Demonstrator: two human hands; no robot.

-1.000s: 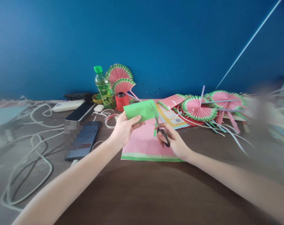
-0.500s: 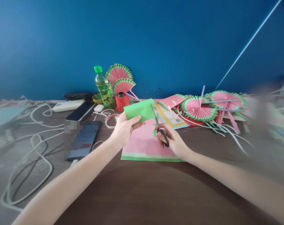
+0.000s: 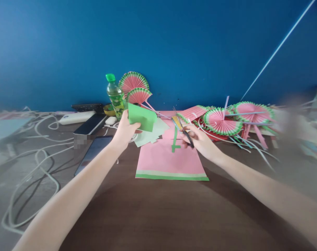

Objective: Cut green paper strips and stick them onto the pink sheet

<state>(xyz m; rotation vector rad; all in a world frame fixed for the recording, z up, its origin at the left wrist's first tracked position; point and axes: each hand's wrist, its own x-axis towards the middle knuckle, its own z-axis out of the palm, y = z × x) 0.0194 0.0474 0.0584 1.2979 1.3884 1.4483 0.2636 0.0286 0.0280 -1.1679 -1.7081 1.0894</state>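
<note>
A sheet of green paper [image 3: 144,119], bent over in a curve, is pinched in my left hand [image 3: 125,130], with the thumb on its near face. My right hand [image 3: 197,139] grips black-handled scissors [image 3: 185,131], their blades pointing up and away, slightly apart and clear of the green paper. Between the hands, green strips [image 3: 174,141] lie across a pink sheet [image 3: 166,158] that has a white and green band along its near edge. Pale green papers [image 3: 154,133] lie behind it, partly hidden by the green paper.
Pink and green paper fans [image 3: 222,120] are piled at the back right, with more fans [image 3: 134,83] against the blue wall. A green-capped bottle [image 3: 115,96] stands back left. Phones [image 3: 91,123] and looping white cables [image 3: 56,183] cover the left side.
My left hand has drawn the green paper leftward, away from the scissors, uncovering pale papers. The right hand has shifted slightly right. A longer green strip now shows on the pink sheet.
</note>
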